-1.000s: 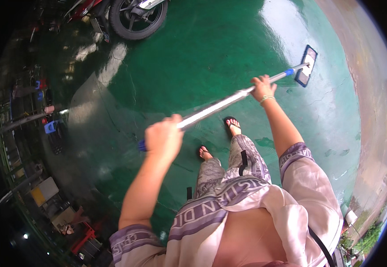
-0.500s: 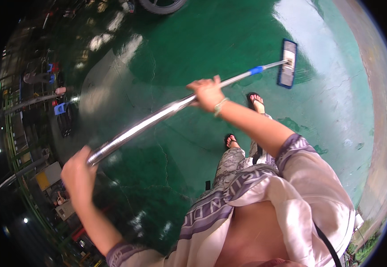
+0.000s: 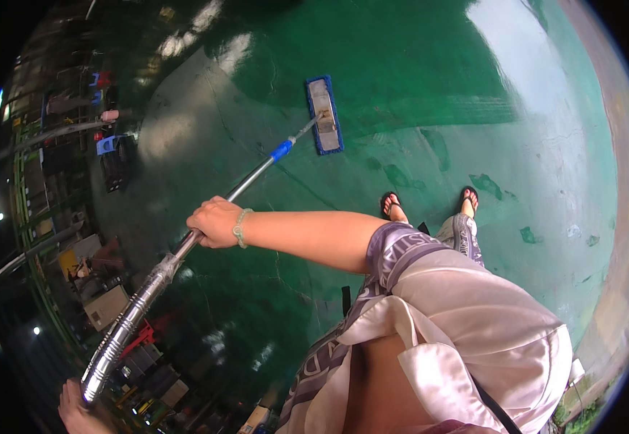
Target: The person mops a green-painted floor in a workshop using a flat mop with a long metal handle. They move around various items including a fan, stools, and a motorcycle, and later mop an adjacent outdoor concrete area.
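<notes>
A flat mop with a blue-edged grey head [image 3: 334, 142] lies against the green floor ahead of me, near the middle of the view. Its long silver pole [image 3: 132, 312] slants from a blue collar [image 3: 282, 150] down to the lower left. My right hand [image 3: 215, 222], a pale bracelet at its wrist, is closed around the middle of the pole. At the pole's near end, my left hand [image 3: 77, 409] is closed on the grip, partly cut off by the dark rim of the view.
The glossy floor [image 3: 401, 87] shows wet streaks and dark patches. My feet [image 3: 395, 207] in black flip-flops stand right of the mop. Blue stools [image 3: 106, 145], a beige box [image 3: 106, 307] and a green metal frame [image 3: 21, 210] line the left side. A pale wall [image 3: 625, 108] curves along the right.
The mop head has swept left across the floor, from beyond my feet to the middle. Both hands moved left and nearer with the pole, staying closed on it. My feet have shifted too.
</notes>
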The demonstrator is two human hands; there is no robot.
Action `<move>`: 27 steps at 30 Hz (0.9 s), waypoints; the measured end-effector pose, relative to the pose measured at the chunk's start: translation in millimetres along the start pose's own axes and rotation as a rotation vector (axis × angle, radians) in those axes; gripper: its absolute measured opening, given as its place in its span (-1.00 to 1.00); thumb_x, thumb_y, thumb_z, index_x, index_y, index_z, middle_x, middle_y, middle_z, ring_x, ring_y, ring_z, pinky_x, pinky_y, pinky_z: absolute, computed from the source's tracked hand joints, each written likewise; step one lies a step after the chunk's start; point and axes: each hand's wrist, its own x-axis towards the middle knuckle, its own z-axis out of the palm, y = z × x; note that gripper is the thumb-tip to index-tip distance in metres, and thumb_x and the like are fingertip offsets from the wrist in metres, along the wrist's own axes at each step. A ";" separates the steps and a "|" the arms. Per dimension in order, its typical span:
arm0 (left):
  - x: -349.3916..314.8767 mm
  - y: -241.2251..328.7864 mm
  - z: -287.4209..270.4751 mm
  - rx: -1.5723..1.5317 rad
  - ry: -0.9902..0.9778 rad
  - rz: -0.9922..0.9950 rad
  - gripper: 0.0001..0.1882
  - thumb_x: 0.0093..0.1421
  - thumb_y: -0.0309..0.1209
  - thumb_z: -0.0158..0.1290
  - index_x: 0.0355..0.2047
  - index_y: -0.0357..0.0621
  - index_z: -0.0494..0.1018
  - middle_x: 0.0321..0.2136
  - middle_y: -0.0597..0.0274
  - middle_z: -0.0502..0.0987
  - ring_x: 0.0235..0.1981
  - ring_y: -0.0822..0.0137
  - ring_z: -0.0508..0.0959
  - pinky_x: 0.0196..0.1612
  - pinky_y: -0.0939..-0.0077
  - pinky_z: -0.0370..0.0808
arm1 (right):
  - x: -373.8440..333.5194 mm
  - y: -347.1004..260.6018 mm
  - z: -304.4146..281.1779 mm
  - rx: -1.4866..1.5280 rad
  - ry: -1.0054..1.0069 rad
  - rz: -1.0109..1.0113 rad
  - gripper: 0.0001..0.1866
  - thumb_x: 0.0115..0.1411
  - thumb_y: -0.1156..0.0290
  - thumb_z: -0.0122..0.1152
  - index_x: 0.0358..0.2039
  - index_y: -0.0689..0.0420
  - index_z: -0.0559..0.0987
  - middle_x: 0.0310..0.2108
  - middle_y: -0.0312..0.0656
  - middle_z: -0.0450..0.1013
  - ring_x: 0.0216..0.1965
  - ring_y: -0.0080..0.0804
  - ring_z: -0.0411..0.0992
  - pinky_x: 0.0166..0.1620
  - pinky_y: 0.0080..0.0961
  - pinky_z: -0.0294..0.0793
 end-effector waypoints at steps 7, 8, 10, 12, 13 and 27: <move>30.5 -8.7 -33.6 -0.095 0.055 0.155 -0.75 -0.18 -0.64 0.04 -0.40 -0.22 0.40 -0.46 0.02 0.43 -0.35 -0.05 0.43 -0.26 0.21 0.37 | -64.2 -24.6 -72.4 -0.023 0.051 0.063 -0.89 -0.06 0.37 0.16 -0.51 0.10 0.47 -0.52 -0.20 0.47 -0.36 -0.17 0.46 -0.20 -0.28 0.36; 37.4 -6.6 -36.9 -0.142 0.016 0.166 -0.78 -0.19 -0.64 0.04 -0.44 -0.22 0.36 -0.49 0.01 0.40 -0.38 -0.06 0.41 -0.29 0.20 0.35 | -79.4 -29.1 -88.5 -0.045 0.040 0.078 -0.88 -0.07 0.38 0.16 -0.51 0.12 0.46 -0.53 -0.18 0.46 -0.37 -0.17 0.46 -0.20 -0.26 0.37; 45.8 26.0 -49.9 -0.239 0.118 0.224 -0.80 -0.21 -0.62 0.03 -0.55 -0.21 0.25 -0.57 0.00 0.32 -0.45 -0.09 0.35 -0.37 0.19 0.29 | -117.2 -27.4 -114.8 -0.060 0.029 0.105 -0.87 -0.07 0.37 0.17 -0.51 0.12 0.46 -0.55 -0.17 0.46 -0.40 -0.16 0.47 -0.23 -0.24 0.40; 52.5 58.1 -66.0 -0.291 0.100 0.242 -0.80 -0.24 -0.61 0.03 -0.59 -0.20 0.24 -0.61 0.00 0.31 -0.47 -0.11 0.34 -0.39 0.17 0.28 | -153.1 -22.8 -147.7 -0.082 0.013 0.142 -0.87 -0.08 0.36 0.16 -0.51 0.12 0.47 -0.56 -0.15 0.47 -0.42 -0.13 0.48 -0.26 -0.22 0.43; 56.9 73.4 -55.8 -0.352 0.123 0.265 -0.81 -0.25 -0.60 0.03 -0.60 -0.20 0.24 -0.62 -0.01 0.30 -0.48 -0.12 0.34 -0.41 0.17 0.28 | -174.0 -19.3 -163.0 -0.114 0.006 0.197 -0.87 -0.08 0.35 0.15 -0.50 0.11 0.49 -0.57 -0.13 0.48 -0.42 -0.11 0.49 -0.27 -0.21 0.44; 46.2 462.6 -115.5 -0.709 0.159 0.512 -0.87 -0.13 -0.37 0.14 -0.53 0.01 0.44 -0.58 0.21 0.53 -0.52 0.10 0.56 -0.47 0.24 0.44 | -480.5 136.2 -337.5 -0.846 0.360 1.068 -0.77 -0.07 0.25 0.27 -0.36 -0.04 0.53 -0.18 -0.23 0.44 0.08 -0.25 0.28 0.12 0.06 0.15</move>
